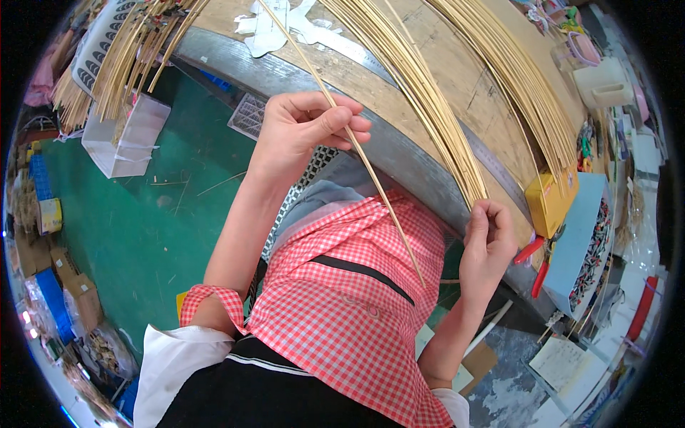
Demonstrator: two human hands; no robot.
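A long thin bamboo stick (370, 169) slants from the table's far side down across my lap. My left hand (296, 132) pinches it between thumb and fingers, a little in front of the table edge. To the right, my right hand (489, 246) is closed, thumb against forefinger, at the near end of a bundle of bamboo sticks (428, 103). Its fingertips touch the stick ends there; how many they grip is hidden. A second bundle of bamboo sticks (524, 89) lies farther right on the wooden table (471, 93).
Beside my right hand are red-handled pliers (544, 271), a yellow box (548, 207) and a light blue box (571, 246) of small coloured pieces. A metal ruler (499, 171) lies under the sticks. White cutouts (267, 32) are at the back; a white bin (114, 146) stands left.
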